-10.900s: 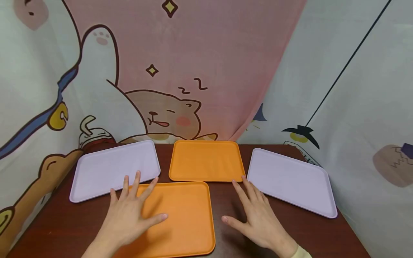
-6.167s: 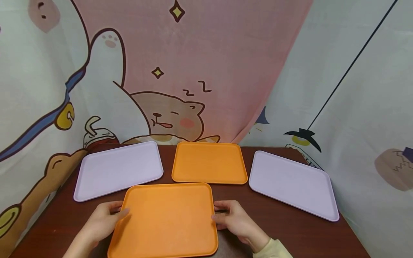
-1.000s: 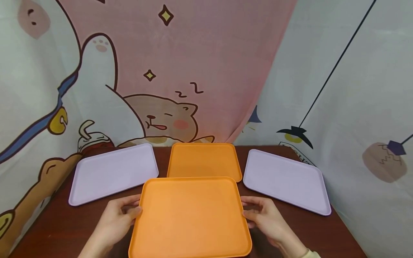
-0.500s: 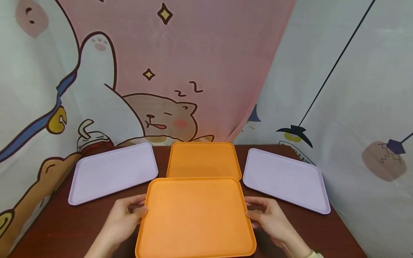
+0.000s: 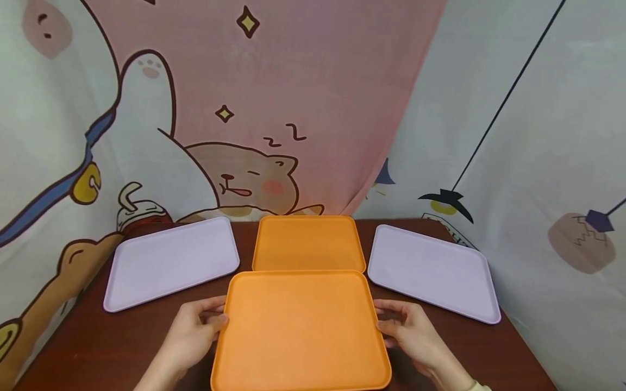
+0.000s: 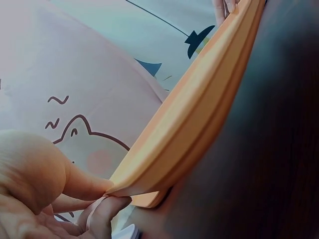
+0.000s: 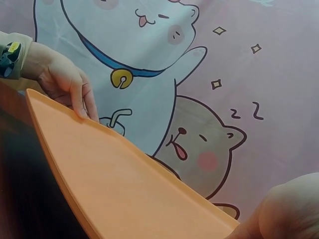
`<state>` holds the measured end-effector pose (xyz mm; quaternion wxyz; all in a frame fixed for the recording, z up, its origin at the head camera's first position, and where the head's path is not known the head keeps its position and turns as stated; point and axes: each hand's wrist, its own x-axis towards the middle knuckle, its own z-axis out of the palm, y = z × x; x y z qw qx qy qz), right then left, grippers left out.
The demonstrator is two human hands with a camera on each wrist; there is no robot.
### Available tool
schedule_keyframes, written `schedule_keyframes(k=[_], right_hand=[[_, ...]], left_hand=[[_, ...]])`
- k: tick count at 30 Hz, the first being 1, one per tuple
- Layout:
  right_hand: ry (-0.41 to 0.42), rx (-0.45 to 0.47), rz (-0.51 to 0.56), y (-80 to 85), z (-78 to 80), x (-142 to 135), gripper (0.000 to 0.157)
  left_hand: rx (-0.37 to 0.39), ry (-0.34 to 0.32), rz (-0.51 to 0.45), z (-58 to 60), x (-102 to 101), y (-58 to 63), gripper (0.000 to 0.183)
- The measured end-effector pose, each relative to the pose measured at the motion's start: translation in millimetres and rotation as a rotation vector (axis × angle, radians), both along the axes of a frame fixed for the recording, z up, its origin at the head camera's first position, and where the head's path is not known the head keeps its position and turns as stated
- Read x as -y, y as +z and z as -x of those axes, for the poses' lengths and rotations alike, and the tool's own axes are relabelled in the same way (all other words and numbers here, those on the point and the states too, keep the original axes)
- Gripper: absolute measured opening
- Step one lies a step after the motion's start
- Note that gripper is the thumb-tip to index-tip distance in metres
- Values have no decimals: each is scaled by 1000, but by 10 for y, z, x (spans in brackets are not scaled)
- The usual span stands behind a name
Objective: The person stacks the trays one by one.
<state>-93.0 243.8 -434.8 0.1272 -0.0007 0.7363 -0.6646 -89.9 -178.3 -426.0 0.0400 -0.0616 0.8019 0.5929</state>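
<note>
Operator hardware: two bare hands, pale cuffs, dark unit at left wrist.
Head view: left hand (image 5: 191, 334) at 7–8 o'clock, bare forearm out to frame edge; right hand (image 5: 411, 331) at 5 o'clock, bare wrist, then a sliver of pale yellow right cuff (image 5: 479, 387) beyond it. Right wrist view, 10 o'clock: left cuff (image 7: 26, 57), pale cream-yellow, plain, soft folds, snug fit. Elbow side of the cuff edge: wrist unit (image 7: 7, 63), dark green-black, irregular outline, cut off by frame at 9 o'clock. Small yellow patch (image 7: 14, 47) near its top, 1 o'clock; print too blurred to read.
</note>
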Motion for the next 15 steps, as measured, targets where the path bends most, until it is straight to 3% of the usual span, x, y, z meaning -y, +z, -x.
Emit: schedule_keyframes(k=[15], right_hand=[[-5, 9, -6, -69, -16, -84, 48]], left_hand=[[9, -17, 20, 13, -87, -58, 36]])
